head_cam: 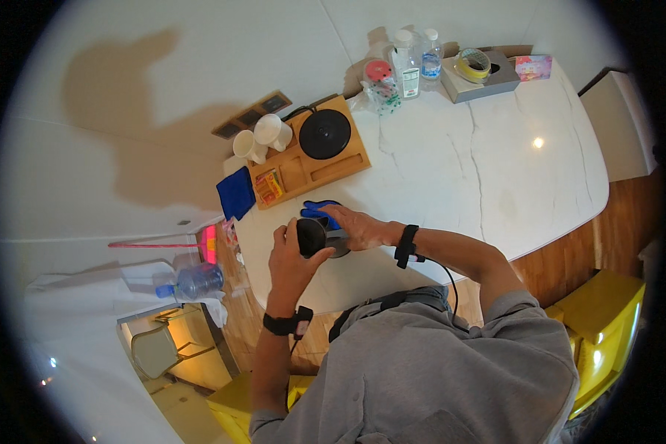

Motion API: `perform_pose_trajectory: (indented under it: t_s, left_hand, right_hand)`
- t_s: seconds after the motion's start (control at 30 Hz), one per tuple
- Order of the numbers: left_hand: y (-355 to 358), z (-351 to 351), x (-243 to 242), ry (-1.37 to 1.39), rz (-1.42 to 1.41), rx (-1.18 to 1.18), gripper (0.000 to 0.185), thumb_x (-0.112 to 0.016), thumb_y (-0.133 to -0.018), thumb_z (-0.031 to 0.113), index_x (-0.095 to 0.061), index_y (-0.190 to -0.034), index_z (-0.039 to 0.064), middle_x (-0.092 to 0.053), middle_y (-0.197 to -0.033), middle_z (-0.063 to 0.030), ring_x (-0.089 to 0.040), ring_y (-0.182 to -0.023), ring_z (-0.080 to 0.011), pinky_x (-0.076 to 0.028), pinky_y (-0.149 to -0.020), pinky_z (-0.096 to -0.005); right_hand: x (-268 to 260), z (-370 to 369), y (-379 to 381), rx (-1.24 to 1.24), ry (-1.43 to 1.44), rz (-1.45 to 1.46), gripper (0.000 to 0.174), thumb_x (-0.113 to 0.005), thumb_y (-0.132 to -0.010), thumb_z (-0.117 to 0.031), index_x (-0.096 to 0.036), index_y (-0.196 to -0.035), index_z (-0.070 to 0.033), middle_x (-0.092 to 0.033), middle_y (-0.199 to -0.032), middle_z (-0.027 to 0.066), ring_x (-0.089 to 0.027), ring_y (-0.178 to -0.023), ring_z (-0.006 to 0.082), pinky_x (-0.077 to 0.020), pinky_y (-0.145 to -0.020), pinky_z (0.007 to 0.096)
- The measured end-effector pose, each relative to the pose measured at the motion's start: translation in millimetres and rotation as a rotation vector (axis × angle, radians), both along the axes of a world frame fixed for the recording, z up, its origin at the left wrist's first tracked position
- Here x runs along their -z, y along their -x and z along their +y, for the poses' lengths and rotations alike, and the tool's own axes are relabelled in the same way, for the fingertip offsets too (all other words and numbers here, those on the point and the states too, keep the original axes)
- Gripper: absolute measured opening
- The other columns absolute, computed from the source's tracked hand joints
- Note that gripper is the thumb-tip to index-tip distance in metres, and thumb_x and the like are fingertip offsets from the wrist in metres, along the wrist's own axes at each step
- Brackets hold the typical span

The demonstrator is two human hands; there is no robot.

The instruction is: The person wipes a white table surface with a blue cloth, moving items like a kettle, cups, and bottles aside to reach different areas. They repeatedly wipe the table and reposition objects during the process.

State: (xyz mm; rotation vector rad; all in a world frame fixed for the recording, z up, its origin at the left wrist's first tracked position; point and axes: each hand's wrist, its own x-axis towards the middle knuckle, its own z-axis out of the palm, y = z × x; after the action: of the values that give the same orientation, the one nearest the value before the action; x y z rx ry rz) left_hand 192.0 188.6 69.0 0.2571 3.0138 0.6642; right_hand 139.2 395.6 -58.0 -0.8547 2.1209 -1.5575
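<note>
My left hand grips a dark round vessel, probably a kettle, with thumb and fingers spread around its near end. Its greyish side shows beyond the thumb, partly covered by my hands. My right hand is at the vessel's right side, fingers pointing left. A bunched blue cloth shows beneath and beyond those fingers; how firmly they hold it is partly hidden. Farther back, a black round kettle base sits on a wooden tray.
Two white mugs and small packets are on the tray, with a folded blue cloth beside it. Plastic bottles and a tissue box bearing tape line the table's back. Yellow chairs stand nearby.
</note>
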Motion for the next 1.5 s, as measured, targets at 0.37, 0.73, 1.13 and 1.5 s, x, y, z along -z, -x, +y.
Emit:
perform_pose_trajectory:
  t_s: [0.37,0.73,1.13,1.5]
  left_hand:
    - [10.8,-20.6,-12.0,0.108,-0.076,0.408,0.104,-0.098,-0.069,0.019,-0.049,-0.160,0.013,-0.053,-0.159,-0.0161,-0.050,-0.147,-0.0375,-0.029,-0.124,-0.0620]
    - [-1.5,-8.7,-25.5,0.200,-0.103,0.527,0.094,-0.086,-0.077,-0.002,-0.048,-0.160,0.020,-0.048,-0.165,-0.0099,-0.045,-0.154,-0.0331,-0.033,-0.124,-0.0594]
    - [-45.8,-13.5,-11.2,-0.254,-0.118,-0.084,0.094,-0.093,-0.081,0.020,-0.044,-0.159,0.002,-0.054,-0.151,-0.0249,-0.058,-0.138,-0.0410,-0.053,-0.108,-0.0493]
    - [-42.1,10.7,3.3,-0.029,0.063,0.021,0.095,-0.096,-0.075,0.027,-0.049,-0.157,0.011,-0.059,-0.139,-0.0241,-0.068,-0.116,-0.0440,-0.061,-0.093,-0.0470]
  right_hand:
    - [-18.0,9.5,-3.6,-0.111,0.148,0.140,0.110,-0.077,-0.072,0.008,-0.024,-0.167,-0.009,-0.039,-0.164,0.0260,-0.039,-0.155,0.0435,-0.0411,-0.126,0.0498]
    - [-13.4,6.1,-28.9,-0.077,-0.056,0.047,0.116,-0.087,-0.073,-0.001,-0.020,-0.168,-0.003,-0.035,-0.167,0.0261,-0.034,-0.156,0.0450,-0.0345,-0.130,0.0506]
    - [-9.2,11.4,-22.1,-0.125,-0.010,-0.065,0.102,-0.075,-0.073,0.008,-0.033,-0.165,-0.003,-0.044,-0.164,0.0234,-0.045,-0.151,0.0411,-0.0367,-0.129,0.0484]
    - [8.3,-1.9,25.4,-0.321,-0.196,-0.110,0.099,-0.072,-0.072,-0.003,-0.036,-0.164,-0.006,-0.049,-0.160,0.0244,-0.047,-0.150,0.0406,-0.0364,-0.126,0.0506]
